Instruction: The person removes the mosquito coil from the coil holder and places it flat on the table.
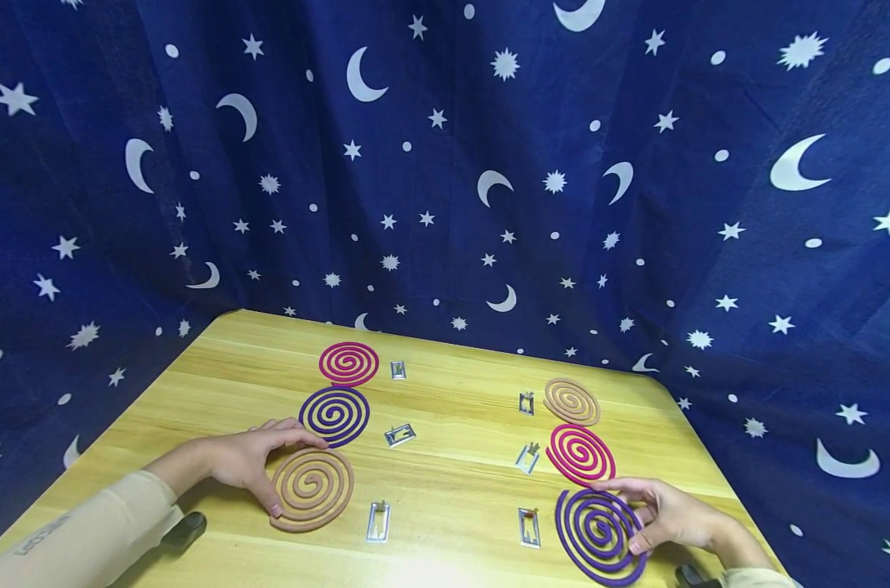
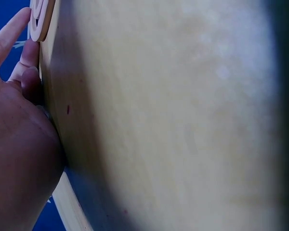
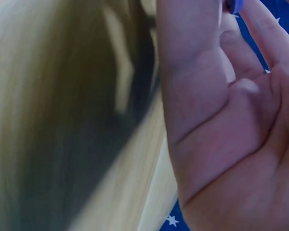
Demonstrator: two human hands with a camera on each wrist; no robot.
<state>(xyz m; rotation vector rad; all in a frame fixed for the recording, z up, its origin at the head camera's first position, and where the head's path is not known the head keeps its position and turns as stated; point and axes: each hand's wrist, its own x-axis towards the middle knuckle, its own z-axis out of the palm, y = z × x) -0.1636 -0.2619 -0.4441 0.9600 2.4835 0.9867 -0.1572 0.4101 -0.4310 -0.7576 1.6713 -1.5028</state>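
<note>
My left hand [image 1: 250, 461] spans the near-left tan mosquito coil [image 1: 313, 482], thumb on its lower left edge and fingertips at its top edge. In the left wrist view this tan coil [image 2: 41, 21] shows between the fingers at the top left. On the other side, my right hand [image 1: 669, 514] grips a purple mosquito coil [image 1: 579, 535], its thumb over the right edge and its fingers at the top and behind. That coil looks tilted, with its spiral stretched downward. A bit of purple coil [image 3: 234, 5] peeks out above the palm in the right wrist view.
Beyond my left hand lie a purple coil [image 1: 335, 416] and a magenta coil [image 1: 349, 363]; beyond the right, a magenta coil [image 1: 580, 453] and a tan coil [image 1: 571, 401]. Several small metal coil stands [image 1: 378, 523] lie between the two rows. A starry blue curtain [image 1: 445, 163] encloses the wooden table [image 1: 460, 490].
</note>
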